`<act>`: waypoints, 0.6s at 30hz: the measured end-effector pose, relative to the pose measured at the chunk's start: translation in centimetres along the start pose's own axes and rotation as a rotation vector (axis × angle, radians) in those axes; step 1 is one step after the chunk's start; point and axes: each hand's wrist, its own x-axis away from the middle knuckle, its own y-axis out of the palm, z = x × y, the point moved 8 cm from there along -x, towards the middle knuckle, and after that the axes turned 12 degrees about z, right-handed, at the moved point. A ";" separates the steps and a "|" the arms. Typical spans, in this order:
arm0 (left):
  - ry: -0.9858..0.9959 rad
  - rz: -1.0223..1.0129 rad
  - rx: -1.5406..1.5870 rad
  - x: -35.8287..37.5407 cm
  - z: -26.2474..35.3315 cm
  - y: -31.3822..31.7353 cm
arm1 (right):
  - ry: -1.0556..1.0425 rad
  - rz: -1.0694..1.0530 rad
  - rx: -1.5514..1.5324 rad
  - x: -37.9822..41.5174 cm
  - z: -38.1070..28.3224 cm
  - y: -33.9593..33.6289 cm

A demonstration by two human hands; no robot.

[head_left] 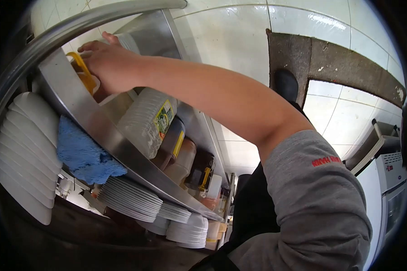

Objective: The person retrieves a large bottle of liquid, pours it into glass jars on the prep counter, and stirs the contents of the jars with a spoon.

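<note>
My right hand (111, 65) reaches into the upper-left part of a steel shelf unit, its bare forearm crossing the view. Thumb and fingers are bent around a curved yellow plastic piece (83, 74), with one finger lifted apart. The steel edge hides the rest of that piece, so its kind does not show. Just beyond the fingers are stacked clear or white rims (127, 43). Below the wrist lies a large clear plastic bottle (144, 119) with a yellow and green label. My left hand is out of view.
A steel rail (108, 13) curves along the top left. White dishes (27, 153), a blue cloth (86, 151) and stacked plates (129, 196) lie along the shelf edge (117, 140). Dark sauce bottles (201, 169) stand inside. A white appliance (375, 194) is at the right.
</note>
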 end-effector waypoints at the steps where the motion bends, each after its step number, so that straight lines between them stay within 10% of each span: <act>1: 0.005 -0.005 -0.009 -0.1 0.0 0.0 | 0.100 -0.001 -0.074 0.4 1.0 -0.2; 10: 0.016 -0.029 -0.045 -0.6 0.5 -0.4 | 0.344 0.299 -0.424 6.7 4.7 -3.7; 18: -0.020 0.030 0.048 0.3 0.2 -3.0 | 0.091 0.027 0.346 10.5 -7.7 -22.9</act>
